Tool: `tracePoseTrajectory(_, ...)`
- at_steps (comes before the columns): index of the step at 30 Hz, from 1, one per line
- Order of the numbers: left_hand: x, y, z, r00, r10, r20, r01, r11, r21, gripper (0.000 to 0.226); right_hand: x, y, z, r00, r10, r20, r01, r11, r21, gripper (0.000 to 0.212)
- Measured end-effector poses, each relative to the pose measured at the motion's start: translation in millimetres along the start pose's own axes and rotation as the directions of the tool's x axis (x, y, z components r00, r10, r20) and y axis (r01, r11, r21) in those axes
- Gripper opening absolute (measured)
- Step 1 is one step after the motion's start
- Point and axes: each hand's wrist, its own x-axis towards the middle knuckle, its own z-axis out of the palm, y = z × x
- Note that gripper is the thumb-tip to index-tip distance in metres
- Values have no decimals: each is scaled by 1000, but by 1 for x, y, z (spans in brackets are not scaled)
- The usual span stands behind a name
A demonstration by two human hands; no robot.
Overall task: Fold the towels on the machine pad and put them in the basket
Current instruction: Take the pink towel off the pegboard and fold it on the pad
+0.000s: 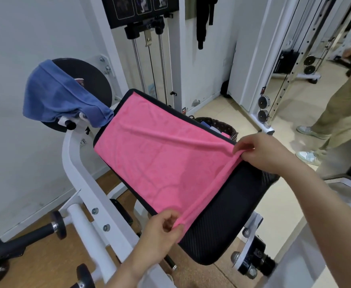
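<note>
A gym room with white walls and a floor that is part cork-brown, part pale tile. A white machine frame (83, 173) carries a tilted black pad (232, 215). The pink towel (160, 159) lies spread over most of the pad, reaching its far corner and leaving the near right part bare. Its near edge is lifted off the pad and drawn taut between the two hands.

The left hand (162, 227) is at the pad's near left edge, its grip pinching the towel's near corner between thumb and curled fingers. The right hand (262, 152) is at the pad's right edge, its grip pinching the other corner of that same edge, with the cloth bunched under the fingers.

The blue towel (60, 96) hangs crumpled over a black disc (91, 77) beyond the pad's far left corner, unfolded. The dark woven basket (222, 124) stands on the floor just behind the pad's far right edge, half hidden by it; it seems to hold some folded cloths.

To the right stands another person in khaki trousers (341, 109) and pale shoes.
</note>
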Motion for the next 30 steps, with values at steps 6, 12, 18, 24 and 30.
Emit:
tracePoseTrajectory(6, 22, -7, -62, 995, -96, -24, 85, 951, -299, 8, 37, -43, 0, 989, 127, 75, -147, 832, 535, 25)
tracePoseTrajectory(12, 56, -26, -138, 990, -113, -90, 67, 910, -408, 21, 107, -107, 16, 990, 140, 3, -123, 859, 497, 12)
tracePoseTrajectory(18, 95, -52, -205, 940, -198, -277, 22, 846, -533, 24, 184, -183, 55, 998, 3, -63, 9, 983, 181, 17)
tracePoseTrajectory(24, 136, -89, -251, 851, -277, -447, -15, 837, -547, 18, 255, -237, 90, 987, -99, -123, 96, 995, -31, 27)
tracePoseTrajectory(30, 187, -123, -281, 781, -312, -541, -17, 855, -518, 18, 319, -261, 138, 985, -112, -133, 103, 992, -73, 33)
